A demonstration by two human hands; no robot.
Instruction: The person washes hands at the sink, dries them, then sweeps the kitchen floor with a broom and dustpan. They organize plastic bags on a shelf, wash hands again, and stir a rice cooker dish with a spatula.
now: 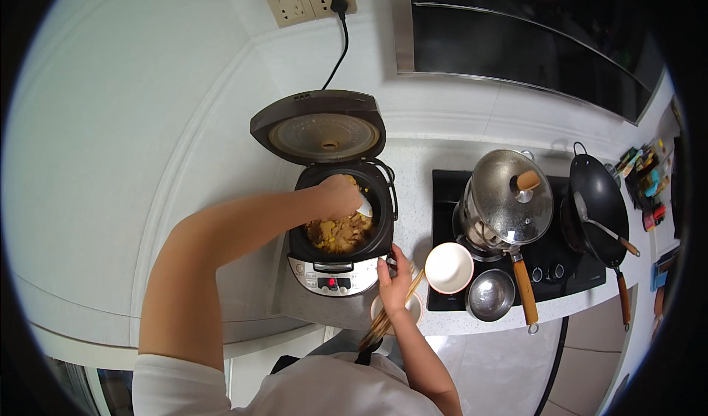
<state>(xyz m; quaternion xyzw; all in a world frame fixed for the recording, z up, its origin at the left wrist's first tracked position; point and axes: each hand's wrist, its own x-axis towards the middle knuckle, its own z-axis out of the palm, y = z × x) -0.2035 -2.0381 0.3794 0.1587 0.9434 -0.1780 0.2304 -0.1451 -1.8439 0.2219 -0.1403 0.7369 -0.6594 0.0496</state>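
Observation:
An open rice cooker [359, 275] with a lit panel stands before me, its lid [326, 128] raised. The dark inner pot holds cooked rice [337, 236] with brown and yellow pieces. My left hand [340, 197] reaches into the pot, closed around a white rice paddle [365, 206]; its handle is mostly hidden by the fingers. At the cooker's front right corner, my right hand [394, 280] holds the body, thumb on the front edge. Beneath that wrist, a bundle of wooden chopsticks [380, 327] lies across a bowl [415, 308], which is partly covered.
Right of the cooker are a white bowl [449, 268] and a metal bowl [491, 295] at the edge of the black hob [445, 195]. A lidded steel pot [511, 200] and a wok [600, 200] with a metal turner stand on it, wooden handles pointing towards me.

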